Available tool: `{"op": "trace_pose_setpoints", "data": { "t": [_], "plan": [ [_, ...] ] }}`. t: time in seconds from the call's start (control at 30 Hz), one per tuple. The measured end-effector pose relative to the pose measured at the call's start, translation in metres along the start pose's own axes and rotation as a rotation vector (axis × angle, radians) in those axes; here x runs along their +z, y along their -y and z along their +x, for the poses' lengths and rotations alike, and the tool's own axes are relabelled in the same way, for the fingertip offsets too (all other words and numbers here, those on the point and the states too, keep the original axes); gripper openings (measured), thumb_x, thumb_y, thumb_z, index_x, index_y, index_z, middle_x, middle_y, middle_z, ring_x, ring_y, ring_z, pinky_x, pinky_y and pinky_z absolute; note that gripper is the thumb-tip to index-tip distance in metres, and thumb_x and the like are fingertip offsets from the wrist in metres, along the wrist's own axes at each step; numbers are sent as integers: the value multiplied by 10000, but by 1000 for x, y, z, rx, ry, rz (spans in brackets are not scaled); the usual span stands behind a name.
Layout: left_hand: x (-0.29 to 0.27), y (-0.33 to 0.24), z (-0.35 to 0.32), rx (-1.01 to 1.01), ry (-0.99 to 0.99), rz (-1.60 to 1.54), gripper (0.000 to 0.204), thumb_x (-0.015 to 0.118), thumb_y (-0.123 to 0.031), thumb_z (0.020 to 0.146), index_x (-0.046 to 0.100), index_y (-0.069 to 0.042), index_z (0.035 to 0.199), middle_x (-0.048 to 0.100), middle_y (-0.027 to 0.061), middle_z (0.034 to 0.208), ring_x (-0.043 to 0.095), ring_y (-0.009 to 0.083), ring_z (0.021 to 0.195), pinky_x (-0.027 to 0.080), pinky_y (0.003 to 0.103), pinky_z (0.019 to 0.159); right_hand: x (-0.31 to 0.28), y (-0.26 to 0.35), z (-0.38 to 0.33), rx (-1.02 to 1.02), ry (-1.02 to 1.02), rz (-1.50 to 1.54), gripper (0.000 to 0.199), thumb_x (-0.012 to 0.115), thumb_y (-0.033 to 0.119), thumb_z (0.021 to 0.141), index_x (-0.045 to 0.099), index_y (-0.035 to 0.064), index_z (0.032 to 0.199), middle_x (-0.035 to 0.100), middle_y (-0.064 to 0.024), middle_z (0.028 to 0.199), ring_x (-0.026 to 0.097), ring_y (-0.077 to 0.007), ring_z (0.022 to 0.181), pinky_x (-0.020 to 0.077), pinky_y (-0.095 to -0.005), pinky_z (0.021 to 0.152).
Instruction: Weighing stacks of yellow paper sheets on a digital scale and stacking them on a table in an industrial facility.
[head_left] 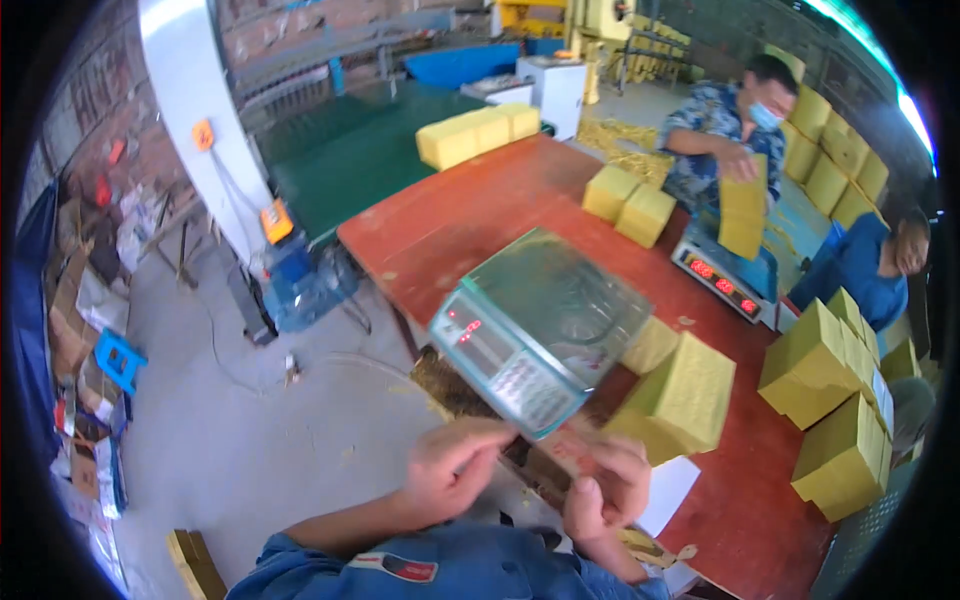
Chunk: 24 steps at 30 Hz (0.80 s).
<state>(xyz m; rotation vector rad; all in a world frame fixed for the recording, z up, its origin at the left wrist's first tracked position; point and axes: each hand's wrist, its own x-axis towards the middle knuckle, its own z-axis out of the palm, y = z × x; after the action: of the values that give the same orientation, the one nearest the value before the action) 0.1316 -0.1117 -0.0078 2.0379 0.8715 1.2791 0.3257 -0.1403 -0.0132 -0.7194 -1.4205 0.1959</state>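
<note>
The workshop had a grey concrete floor with clutter along its left edge, and a long red worktop ran away from the wearer. Low in the view, the left hand and the right hand met over a small reddish slip, blurred; both looked pinched on it, so the step seemed to be handling that slip just in front of the digital scale, whose glass pan stood bare. The next move would probably call for a steady two-handed grip. Counted: two scales, the second before a seated person, two co-workers at the right, and at least a dozen yellow blocks, some stacked beyond exact count.
</note>
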Motion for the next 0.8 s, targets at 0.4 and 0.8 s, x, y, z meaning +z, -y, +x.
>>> {"op": "trace_pose_setpoints", "data": {
  "t": [0.4,0.8],
  "plan": [
    [-210,106,9,-116,-235,149,221,591,70,874,678,3,1065,717,152,999,698,254,857,541,322,741,276,-60,40,196,151,412,271,674,3,841,627,-62,1100,664,-215,1063,661,-288,948,529,-345,833],
    [-289,256,210,16,-220,199,244,580,39,894,640,26,1130,675,173,1103,687,247,918,547,318,759,422,-227,179,183,-12,365,283,575,40,964,557,-39,1235,591,-160,1235,572,-193,1095,466,-339,963]
  ]
}}
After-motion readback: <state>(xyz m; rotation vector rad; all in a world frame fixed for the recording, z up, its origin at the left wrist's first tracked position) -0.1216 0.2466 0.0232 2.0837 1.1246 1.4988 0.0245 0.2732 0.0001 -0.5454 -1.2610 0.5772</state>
